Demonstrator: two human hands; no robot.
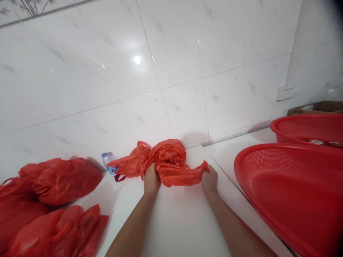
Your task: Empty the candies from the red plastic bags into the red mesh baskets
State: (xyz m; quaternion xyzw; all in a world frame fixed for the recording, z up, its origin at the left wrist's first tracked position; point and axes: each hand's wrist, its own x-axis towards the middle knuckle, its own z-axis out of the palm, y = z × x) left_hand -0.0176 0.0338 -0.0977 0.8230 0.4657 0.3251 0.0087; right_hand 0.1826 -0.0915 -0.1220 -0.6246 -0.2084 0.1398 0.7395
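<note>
A crumpled red plastic bag (171,151) lies on the white table (184,217) close to the tiled wall. My left hand (152,179) is closed on the bag's near side, its fingertips partly hidden in the folds. Out to the right, my right hand (209,180) grips a twisted end of the same plastic, so a strip of it stretches between the two hands. What the bag may contain cannot be made out. Just left of it stands a clear bottle (109,165) with a blue cap, partly covered by the red plastic.
Several red plastic bags (66,182) are heaped on the left. On the right are a large red perforated basket (268,185) and a second red basket (308,123) behind it, with a cardboard box (321,106) farther back. A socket (285,92) is on the wall.
</note>
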